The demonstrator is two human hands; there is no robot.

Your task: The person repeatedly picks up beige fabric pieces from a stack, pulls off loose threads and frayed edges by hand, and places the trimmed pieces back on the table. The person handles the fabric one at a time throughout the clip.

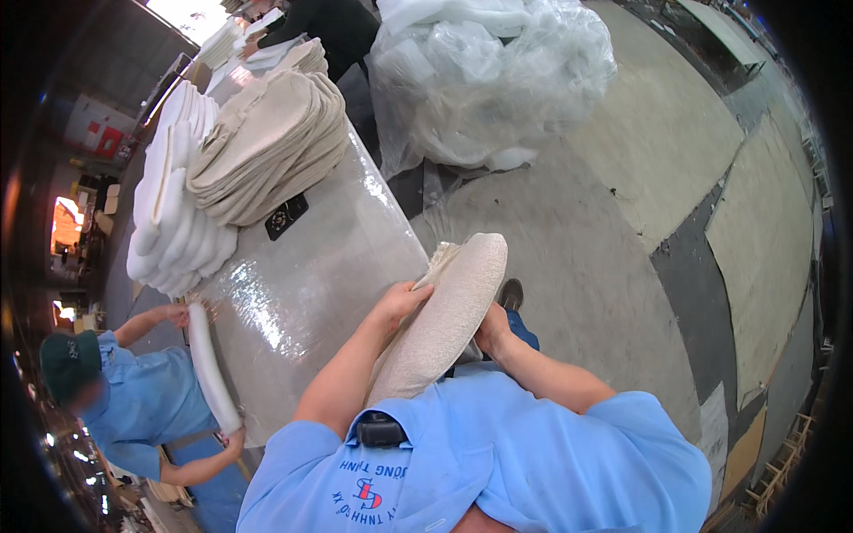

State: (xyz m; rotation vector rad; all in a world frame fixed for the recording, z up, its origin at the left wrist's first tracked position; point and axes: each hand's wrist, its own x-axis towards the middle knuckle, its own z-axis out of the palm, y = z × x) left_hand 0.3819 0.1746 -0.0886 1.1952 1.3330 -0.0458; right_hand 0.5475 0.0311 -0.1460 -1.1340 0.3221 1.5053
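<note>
Upright in front of my chest is a long beige fabric cushion (449, 315) with rounded ends, its lower end against my shirt. My left hand (404, 304) grips its left edge near the gathered, open-looking fabric at the top. From the other side my right hand (490, 329) holds the cushion's right edge, and the fingers there are partly hidden behind it. The glossy, plastic-covered table (346, 231) lies just left of the cushion.
A pile of flat beige covers (271, 147) and a stack of white padding (173, 204) sit on the table beside a black phone (286, 216). At left, a person (147, 391) holds a white pad (211, 369). A big clear bag of white padding (489, 84) stands beyond.
</note>
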